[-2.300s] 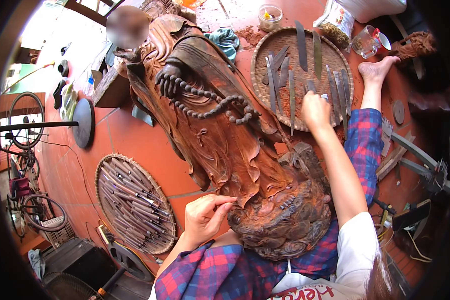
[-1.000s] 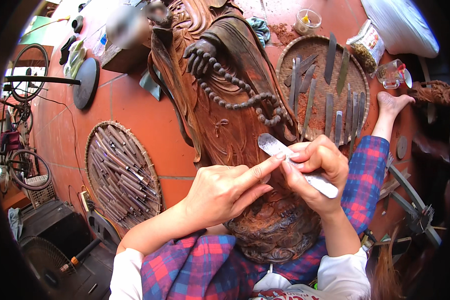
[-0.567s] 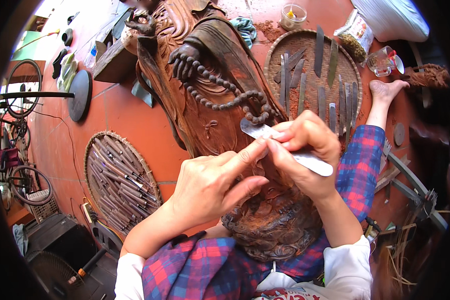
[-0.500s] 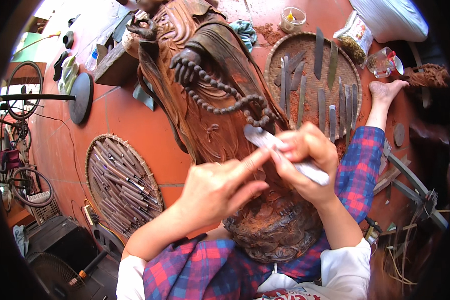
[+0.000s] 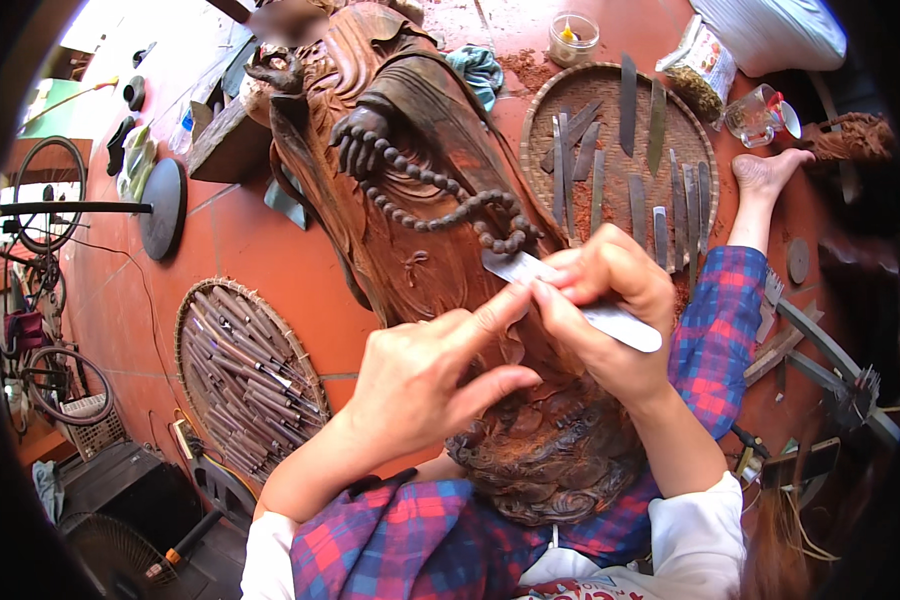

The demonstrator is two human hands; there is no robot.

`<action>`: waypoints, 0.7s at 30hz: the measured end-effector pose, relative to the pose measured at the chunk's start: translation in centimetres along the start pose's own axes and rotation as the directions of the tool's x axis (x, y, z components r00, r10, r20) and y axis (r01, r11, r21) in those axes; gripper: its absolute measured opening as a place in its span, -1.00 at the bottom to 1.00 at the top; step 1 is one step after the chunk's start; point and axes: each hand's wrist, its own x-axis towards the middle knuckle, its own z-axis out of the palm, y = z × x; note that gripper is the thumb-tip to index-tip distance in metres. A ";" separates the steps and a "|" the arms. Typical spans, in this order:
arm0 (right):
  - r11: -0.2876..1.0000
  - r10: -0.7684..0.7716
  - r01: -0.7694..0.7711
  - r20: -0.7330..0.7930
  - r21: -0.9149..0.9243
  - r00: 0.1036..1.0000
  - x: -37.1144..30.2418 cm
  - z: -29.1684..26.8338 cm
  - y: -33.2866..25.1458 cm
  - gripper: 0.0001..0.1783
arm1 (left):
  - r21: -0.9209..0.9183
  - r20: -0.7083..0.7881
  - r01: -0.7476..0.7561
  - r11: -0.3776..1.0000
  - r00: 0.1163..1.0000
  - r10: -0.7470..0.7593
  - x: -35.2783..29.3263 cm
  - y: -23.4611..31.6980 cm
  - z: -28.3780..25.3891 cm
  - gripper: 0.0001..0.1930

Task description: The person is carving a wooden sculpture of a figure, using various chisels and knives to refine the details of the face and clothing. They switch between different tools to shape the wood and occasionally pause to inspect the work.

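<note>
A dark carved wooden statue (image 5: 425, 300) lies on its back, its base near my lap. Its carved hand holds a string of wooden beads (image 5: 420, 175). My right hand (image 5: 620, 310) is closed around a flat metal scraper (image 5: 620, 328), whose far end meets the robe just below the beads. My left hand (image 5: 420, 370) reaches over the robe with its thumb spread and index finger stretched out. That fingertip touches the scraper beside my right fingers. The left hand's other fingers are curled and partly hidden.
At right, a round woven tray (image 5: 620, 85) holds several flat blades. A basket of handled carving tools (image 5: 245, 370) stands at left. Beyond are a glass mug (image 5: 755, 115) and a small jar (image 5: 573, 42). A fan (image 5: 115, 550) sits at lower left, metal legs (image 5: 820, 340) at right.
The scraper has turned so its flat face shows more, and its tip has shifted slightly toward the left. Both hands stay close together, and the whole view has moved a little.
</note>
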 end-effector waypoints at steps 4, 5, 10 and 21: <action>0.997 0.045 -0.040 0.079 -0.066 0.996 -1.4 -1.6 -0.1 -0.75 | -0.068 0.014 -0.067 0.995 0.998 0.068 -1.0 -0.3 2.1 -0.24; 0.996 0.074 -0.071 0.065 -0.051 0.995 -1.4 -1.9 -0.6 -0.75 | -0.065 0.086 -0.061 0.996 0.994 0.067 -0.6 0.1 1.7 -0.24; 0.998 -0.023 0.025 0.032 -0.049 0.999 -0.1 -0.3 0.0 -0.80 | -0.023 0.055 0.048 0.999 0.997 -0.046 0.0 0.2 0.3 -0.27; 0.997 0.072 -0.072 0.020 0.007 0.997 -1.6 -0.8 0.3 -0.73 | -0.029 0.025 -0.023 0.999 0.999 0.024 -0.8 0.2 1.4 -0.25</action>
